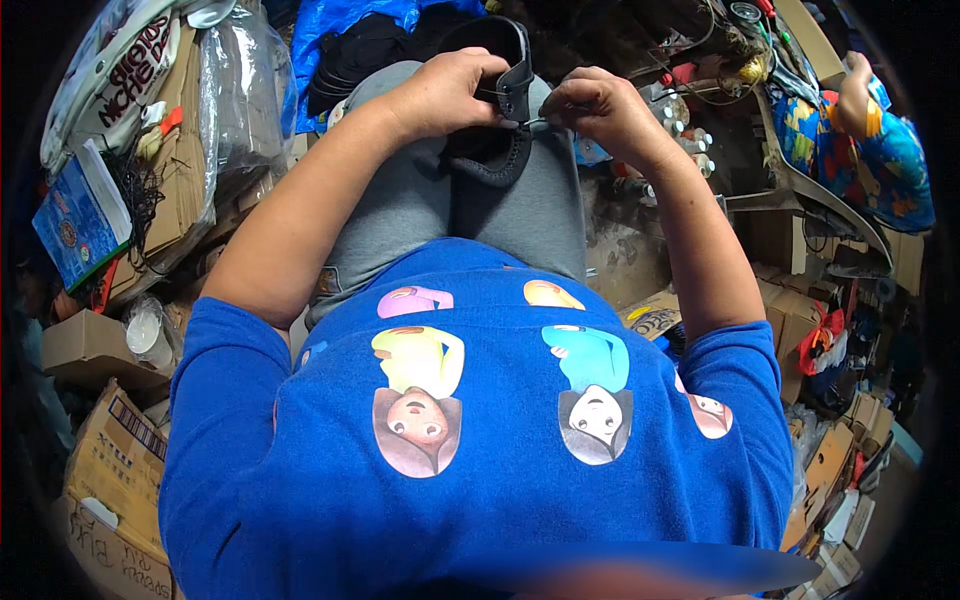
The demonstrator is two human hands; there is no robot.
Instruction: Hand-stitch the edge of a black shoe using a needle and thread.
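A black shoe (488, 168) rests between my grey-trousered thighs, its upper raised and a row of stitches along its curved edge. My left hand (462, 92) is closed on the shoe's upper, thumb and fingers pinching the black material near a small eyelet tab. Just right of the shoe, my right hand (600, 108) is closed with bent fingers. A thin, needle-like metal tool (537, 121) shows between its fingertips and points at the shoe; its far end meets the black material. Whether it has pierced the material is too small to tell.
Several small bottles (690, 138) stand beyond my right forearm. At far right, another person's bare limb (856, 90) shows beside bright patterned cloth (870, 165). Cardboard boxes (85, 345), a blue-covered book (82, 222) and clear plastic wrapping (240, 90) crowd the left. Blue sheeting (310, 50) lies ahead.
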